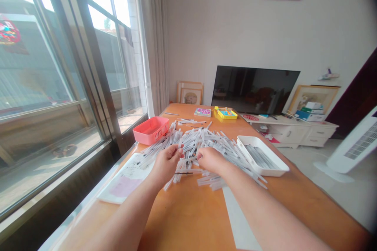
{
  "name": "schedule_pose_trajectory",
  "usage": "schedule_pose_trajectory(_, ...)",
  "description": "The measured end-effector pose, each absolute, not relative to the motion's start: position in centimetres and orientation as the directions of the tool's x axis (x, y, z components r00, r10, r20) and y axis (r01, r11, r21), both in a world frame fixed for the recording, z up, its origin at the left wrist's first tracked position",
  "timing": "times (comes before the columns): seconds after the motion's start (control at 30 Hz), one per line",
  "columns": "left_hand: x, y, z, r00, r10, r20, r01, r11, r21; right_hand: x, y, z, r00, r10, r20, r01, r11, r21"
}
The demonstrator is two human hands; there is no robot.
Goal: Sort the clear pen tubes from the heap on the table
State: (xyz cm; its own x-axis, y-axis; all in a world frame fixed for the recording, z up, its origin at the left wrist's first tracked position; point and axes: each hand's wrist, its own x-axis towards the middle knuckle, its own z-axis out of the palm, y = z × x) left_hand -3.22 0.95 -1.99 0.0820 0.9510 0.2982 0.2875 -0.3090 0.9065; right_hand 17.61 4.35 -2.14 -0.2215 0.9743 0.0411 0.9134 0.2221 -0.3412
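Observation:
A wide heap of clear pen barrels [218, 141], some with dark tips, covers the middle of the wooden table. Over its near edge, my left hand [168, 160] is closed, thumb and forefinger pinched together; whatever small thing sits between them is hard to make out. To its right, my right hand [211, 160] is curled with its fingertips turned towards the left hand. A pale pen barrel [190, 159] runs to those fingertips, its end hidden by them. A thin dark refill [184, 173] lies just below the gap between both hands.
Left of the heap stands a pink basket [150, 130]; on the right, a white tray [278, 171] contains grey slender sticks. An open notebook [122, 182] lies by the left forearm, a white sheet [237, 219] under the right. A yellow box [226, 113] and booklet [202, 112] lie at the far end.

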Motion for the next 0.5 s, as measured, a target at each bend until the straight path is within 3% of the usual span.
schedule_pose_trajectory(0.5, -3.1, 1.0, -1.9, 0.051, 0.963, 0.264, 0.26, -0.268, 0.928, 14.9, 3.2, -2.2, -0.19, 0.982, 0.018, 0.929, 0.186, -0.32)
